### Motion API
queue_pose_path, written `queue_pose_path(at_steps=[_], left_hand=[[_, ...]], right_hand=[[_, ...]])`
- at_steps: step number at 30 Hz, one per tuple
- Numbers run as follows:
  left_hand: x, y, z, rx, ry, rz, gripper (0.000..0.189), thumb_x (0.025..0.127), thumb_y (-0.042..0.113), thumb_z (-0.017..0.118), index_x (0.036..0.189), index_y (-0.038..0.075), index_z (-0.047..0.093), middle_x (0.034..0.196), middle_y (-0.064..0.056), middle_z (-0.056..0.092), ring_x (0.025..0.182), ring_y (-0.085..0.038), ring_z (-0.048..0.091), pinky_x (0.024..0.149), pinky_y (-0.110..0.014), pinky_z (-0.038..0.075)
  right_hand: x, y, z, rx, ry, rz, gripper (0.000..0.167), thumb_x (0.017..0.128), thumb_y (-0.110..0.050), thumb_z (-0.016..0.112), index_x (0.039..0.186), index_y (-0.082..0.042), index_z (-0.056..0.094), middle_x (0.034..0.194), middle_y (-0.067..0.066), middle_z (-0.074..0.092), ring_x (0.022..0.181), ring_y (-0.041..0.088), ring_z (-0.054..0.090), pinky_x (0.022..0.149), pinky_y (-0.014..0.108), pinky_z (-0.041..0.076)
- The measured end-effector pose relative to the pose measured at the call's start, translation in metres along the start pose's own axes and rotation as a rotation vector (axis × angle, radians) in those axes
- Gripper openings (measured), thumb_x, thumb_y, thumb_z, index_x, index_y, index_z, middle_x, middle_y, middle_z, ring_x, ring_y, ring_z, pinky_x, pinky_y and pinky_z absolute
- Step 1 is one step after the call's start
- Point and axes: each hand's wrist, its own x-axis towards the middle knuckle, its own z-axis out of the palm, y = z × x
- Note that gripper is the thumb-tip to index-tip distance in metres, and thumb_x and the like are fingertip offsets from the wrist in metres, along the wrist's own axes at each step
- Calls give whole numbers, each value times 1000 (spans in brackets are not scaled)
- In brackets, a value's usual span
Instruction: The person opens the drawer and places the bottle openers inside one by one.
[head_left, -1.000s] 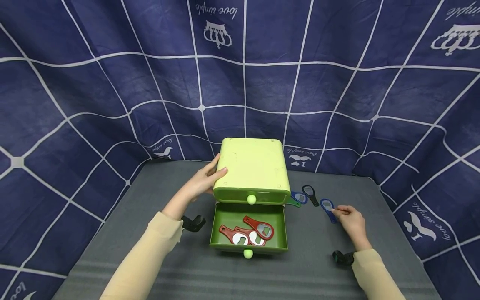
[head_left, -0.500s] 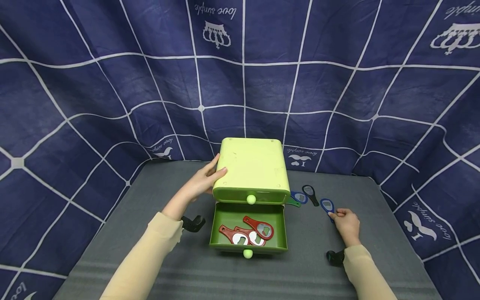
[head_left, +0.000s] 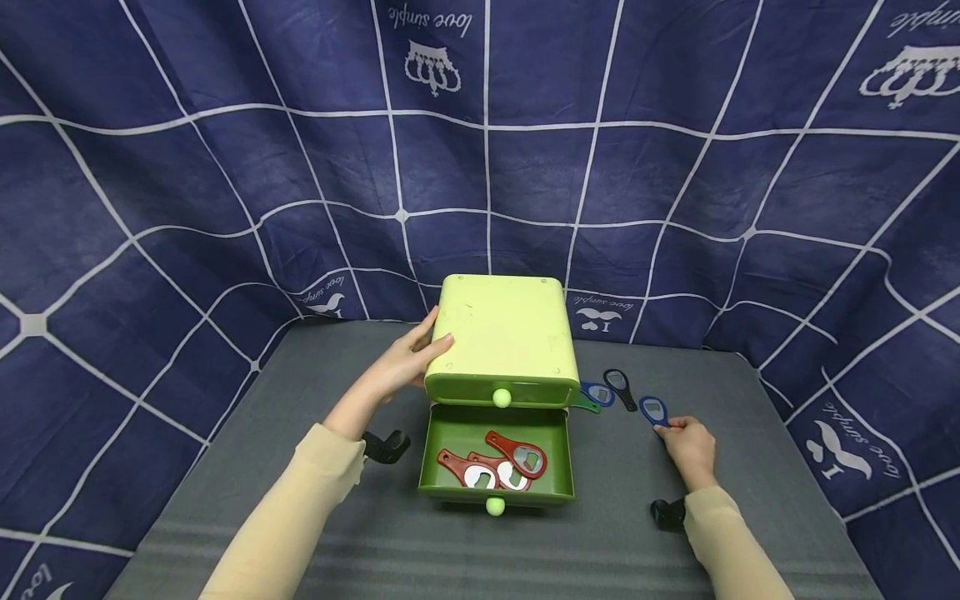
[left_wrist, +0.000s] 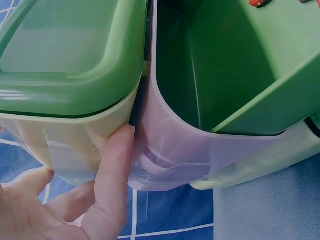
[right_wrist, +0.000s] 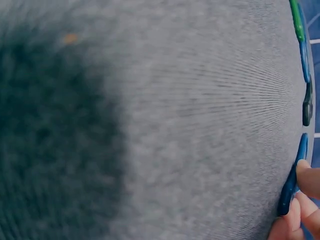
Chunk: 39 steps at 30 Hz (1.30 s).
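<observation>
My left hand (head_left: 401,365) rests on the left side of a small yellow-green drawer box (head_left: 506,325), thumb on its top. In the left wrist view, straight fingers (left_wrist: 116,165) touch the wall near a lilac section. Below the shut top drawer (head_left: 468,392), a green drawer (head_left: 450,429) is pulled out, holding several red bottle openers (head_left: 517,456). Right of the box, my right hand (head_left: 690,448) pinches the handle of a blue bottle opener (head_left: 653,408). In the right wrist view this blue opener (right_wrist: 290,187) is between thumb and fingers, tilted over the grey cloth.
A black bottle opener (head_left: 619,387) lies behind the pinched one. Another blue opener (head_left: 600,394) and a green one (head_left: 587,404) lie partly hidden by the box. A blue curtain (head_left: 525,167) with white lines hangs behind the grey table (head_left: 615,517).
My right hand has moved left, from the blue opener's right side to a pinch on its handle. The left hand and the drawer box stay put.
</observation>
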Motion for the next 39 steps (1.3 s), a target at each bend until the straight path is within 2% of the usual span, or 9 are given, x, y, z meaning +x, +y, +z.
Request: queue_pose_path(at_steps=[5,8,11,14,20,25,31,36,39], left_hand=[[1,-2,0,7,3,-2,78,100,49,51,158,37,1,162,-16,24,107,-30,66,78,-43,60],[1,-3,-1,9,3,-2,78,100,49,51,158,36,1,162,-16,23,107,-30,66,78,-42,60],[1,-3,-1,8,0,-1,78,100,50,51,158,37,1,162,-16,23,108,-31,66,78,-43,60],[0,-2,-1,6,-2,1,78,100,50,52,158,37,1,162,-16,23,109,-32,66,79,-43,60],[1,-1,-1,12,-4,5,78,100,50,51,158,37,1,163,-16,22,112,-35,64,80,-44,59],[0,0,-1,5,-3,1,77,101,49,51,158,37,1,162,-16,25,112,-34,65,79,-44,60],[0,0,-1,4,0,-4,77,100,49,52,158,37,1,162,-15,26,113,-33,64,79,-43,60],[1,0,-1,-4,3,-4,78,100,48,52,158,36,2,161,-16,26,110,-33,65,78,-43,60],[1,0,-1,-2,5,-2,77,100,48,52,158,36,2,161,-16,26,110,-32,65,78,-43,60]], right_hand=[[-1,-1,-2,5,-45,47,27,89,-17,71,97,7,62,102,28,63,94,41,55,77,51,44],[-2,-1,-4,18,-83,43,27,89,-20,71,96,5,62,96,24,65,88,36,58,69,44,45],[-5,-3,-7,44,-133,25,30,90,-23,72,100,3,63,87,16,68,74,24,61,60,33,43],[-9,-7,-12,91,-186,-1,34,90,-26,72,106,4,63,82,10,69,65,12,59,57,27,42],[-23,-30,-26,211,-282,-13,40,91,-29,71,113,3,60,82,-1,67,70,10,61,69,34,52],[-42,-54,-39,292,-386,-93,42,92,-30,71,114,3,59,87,-3,69,78,9,65,84,40,56],[-66,-70,-50,346,-515,-169,36,92,-27,72,110,1,59,88,-3,69,81,9,65,80,30,55],[-81,-80,-55,435,-607,-217,30,91,-20,72,106,2,58,87,-3,66,80,9,65,78,32,56],[-89,-84,-55,469,-662,-282,27,91,-15,72,102,4,56,84,-4,65,77,7,65,74,30,56]])
